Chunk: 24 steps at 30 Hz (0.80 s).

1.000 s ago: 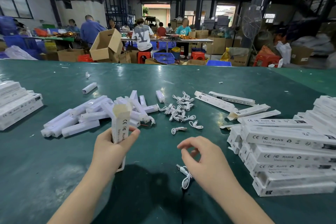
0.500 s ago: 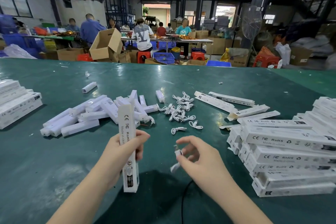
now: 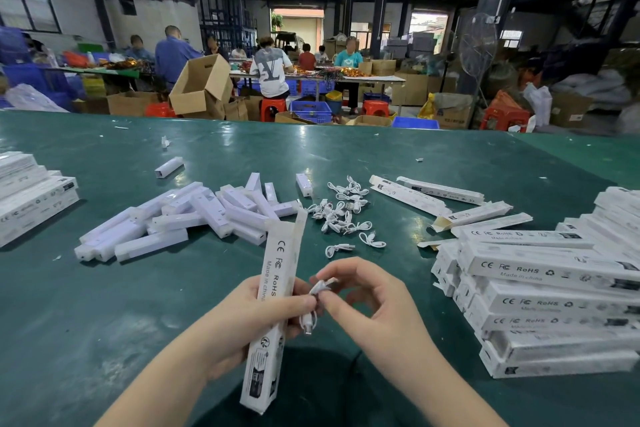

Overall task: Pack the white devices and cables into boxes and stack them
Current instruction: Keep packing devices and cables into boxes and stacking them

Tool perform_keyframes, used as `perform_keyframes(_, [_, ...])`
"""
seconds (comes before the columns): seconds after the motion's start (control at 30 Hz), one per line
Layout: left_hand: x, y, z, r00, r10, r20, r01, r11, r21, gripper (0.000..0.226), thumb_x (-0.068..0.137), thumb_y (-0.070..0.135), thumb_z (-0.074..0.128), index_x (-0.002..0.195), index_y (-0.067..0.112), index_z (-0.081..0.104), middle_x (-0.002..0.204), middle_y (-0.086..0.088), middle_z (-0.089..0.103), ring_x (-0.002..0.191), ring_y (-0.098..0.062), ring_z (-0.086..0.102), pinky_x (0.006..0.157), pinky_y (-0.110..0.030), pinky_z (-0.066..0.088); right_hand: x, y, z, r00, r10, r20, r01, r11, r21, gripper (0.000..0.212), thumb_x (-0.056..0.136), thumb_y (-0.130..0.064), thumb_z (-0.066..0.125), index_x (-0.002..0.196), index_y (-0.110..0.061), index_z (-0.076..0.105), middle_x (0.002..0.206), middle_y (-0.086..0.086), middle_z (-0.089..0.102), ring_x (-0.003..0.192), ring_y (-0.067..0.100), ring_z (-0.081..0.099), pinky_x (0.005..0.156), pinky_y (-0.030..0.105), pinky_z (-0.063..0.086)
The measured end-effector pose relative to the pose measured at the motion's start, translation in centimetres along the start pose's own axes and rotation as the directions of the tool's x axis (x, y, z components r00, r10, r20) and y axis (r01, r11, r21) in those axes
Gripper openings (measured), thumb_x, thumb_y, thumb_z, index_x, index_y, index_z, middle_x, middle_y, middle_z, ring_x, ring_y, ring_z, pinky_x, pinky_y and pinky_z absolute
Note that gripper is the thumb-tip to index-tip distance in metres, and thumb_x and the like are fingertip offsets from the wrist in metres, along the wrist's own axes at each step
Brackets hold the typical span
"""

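Note:
My left hand (image 3: 249, 319) grips a long white box (image 3: 277, 274) that stands nearly upright, its top end open and tilted to the right. My right hand (image 3: 377, 302) pinches a small coiled white cable (image 3: 320, 288) right beside the box, touching the left hand's fingertips. A heap of white devices (image 3: 194, 215) lies on the green table (image 3: 104, 305) to the left. Loose coiled cables (image 3: 343, 211) lie in the middle beyond my hands.
A pile of white boxes (image 3: 554, 291) stands at the right. Another stack of boxes (image 3: 31, 194) sits at the far left. Several flat unfilled boxes (image 3: 433, 194) lie behind the cables. People work at tables in the background.
My left hand lifted the box and tipped its top to the right. My right hand picked a cable off the table and brought it up against the box.

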<state>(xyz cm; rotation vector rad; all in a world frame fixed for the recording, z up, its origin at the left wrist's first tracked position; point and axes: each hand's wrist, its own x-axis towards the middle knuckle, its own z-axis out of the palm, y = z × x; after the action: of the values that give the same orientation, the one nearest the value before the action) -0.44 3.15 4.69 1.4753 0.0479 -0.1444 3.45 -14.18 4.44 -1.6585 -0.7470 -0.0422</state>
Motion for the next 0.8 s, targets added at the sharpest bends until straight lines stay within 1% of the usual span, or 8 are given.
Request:
perform_keyframes(0.07, [0.08, -0.08, -0.04, 1.0, -0.006, -0.029, 0.005, 1.0, -0.024, 0.005, 0.067, 0.017, 0.073, 0.071, 0.018, 0.075, 0.072, -0.007, 0.068, 0.063, -0.012, 0.063, 0.061, -0.022, 0.052, -0.26, 0.03, 0.15, 0.998, -0.057, 0.017, 0.058, 0.995, -0.077, 0.024, 0.079, -0.019, 0.071, 0.098, -0.034, 0.067, 0.095, -0.015, 0.07, 0.094, 0.011, 0.066, 0.079, 0.017, 0.048])
perform_keyframes(0.13, [0.14, -0.16, -0.18, 0.999, -0.02, -0.038, 0.017, 0.998, -0.063, 0.01, 0.066, 0.014, 0.073, 0.077, 0.013, 0.074, 0.077, -0.01, 0.069, 0.067, -0.015, 0.064, 0.063, -0.026, 0.054, -0.5, 0.19, 0.29, 0.99, -0.125, 0.072, 0.137, 0.972, -0.19, 0.04, 0.075, -0.025, 0.077, 0.111, -0.035, 0.063, 0.103, -0.018, 0.066, 0.102, 0.009, 0.062, 0.08, 0.013, 0.044])
perform_keyframes(0.2, [0.16, -0.24, -0.3, 0.999, -0.025, -0.03, 0.022, 0.997, -0.074, 0.027, 0.067, 0.012, 0.072, 0.092, 0.001, 0.069, 0.078, -0.012, 0.069, 0.071, -0.017, 0.065, 0.063, -0.027, 0.054, -0.53, 0.42, 0.39, 0.973, -0.196, 0.125, 0.224, 0.934, -0.28, 0.053, 0.071, -0.026, 0.081, 0.119, -0.033, 0.059, 0.107, -0.019, 0.061, 0.104, 0.006, 0.06, 0.08, 0.014, 0.045])
perform_keyframes(0.3, [0.21, -0.38, -0.42, 0.999, -0.033, -0.037, 0.03, 0.996, -0.087, 0.039, 0.067, 0.012, 0.074, 0.1, -0.005, 0.065, 0.082, -0.014, 0.069, 0.073, -0.018, 0.067, 0.062, -0.028, 0.054, -0.42, 0.52, 0.38, 0.96, -0.261, 0.103, 0.28, 0.904, -0.324, 0.053, 0.07, -0.024, 0.082, 0.118, -0.031, 0.059, 0.105, -0.02, 0.061, 0.1, 0.003, 0.06, 0.079, 0.013, 0.045])
perform_keyframes(0.47, [0.26, -0.27, -0.41, 0.999, -0.019, -0.027, 0.017, 0.997, -0.071, 0.021, 0.063, 0.02, 0.08, 0.083, 0.012, 0.076, 0.083, -0.011, 0.068, 0.073, -0.018, 0.063, 0.076, -0.038, 0.054, -0.41, 0.34, 0.4, 0.946, -0.322, 0.046, 0.318, 0.888, -0.332, 0.041, 0.073, -0.024, 0.08, 0.111, -0.03, 0.064, 0.099, -0.019, 0.065, 0.09, 0.002, 0.063, 0.078, 0.014, 0.048])
perform_keyframes(0.57, [0.16, -0.2, -0.29, 1.0, -0.008, 0.013, 0.009, 0.996, -0.087, 0.026, 0.059, 0.027, 0.081, 0.082, 0.017, 0.077, 0.08, -0.007, 0.068, 0.067, -0.013, 0.062, 0.065, -0.026, 0.053, -0.4, 0.45, 0.25, 0.946, -0.323, -0.026, 0.303, 0.91, -0.281, 0.036, 0.074, -0.014, 0.083, 0.105, -0.025, 0.069, 0.095, -0.015, 0.069, 0.083, 0.004, 0.067, 0.075, 0.018, 0.054])
perform_keyframes(0.63, [0.11, -0.12, -0.3, 1.0, 0.009, 0.018, -0.007, 0.995, -0.097, 0.023, 0.068, 0.024, 0.077, 0.089, 0.014, 0.077, 0.08, -0.007, 0.068, 0.064, -0.012, 0.061, 0.058, -0.021, 0.05, -0.4, 0.36, 0.11, 0.953, -0.291, -0.084, 0.268, 0.94, -0.212, 0.031, 0.074, -0.012, 0.082, 0.098, -0.027, 0.069, 0.092, -0.014, 0.07, 0.081, 0.006, 0.07, 0.074, 0.015, 0.054])
perform_keyframes(0.8, [0.2, 0.14, -0.56, 0.992, 0.008, -0.126, -0.021, 0.994, -0.103, 0.026, 0.07, 0.027, 0.073, 0.092, 0.013, 0.074, 0.08, -0.006, 0.071, 0.053, -0.01, 0.055, 0.05, -0.02, 0.046, -0.38, 0.14, -0.08, 0.958, -0.187, -0.22, 0.173, 0.982, -0.082, 0.022, 0.075, -0.012, 0.083, 0.09, -0.025, 0.073, 0.087, -0.011, 0.074, 0.079, 0.01, 0.072, 0.073, 0.016, 0.055])
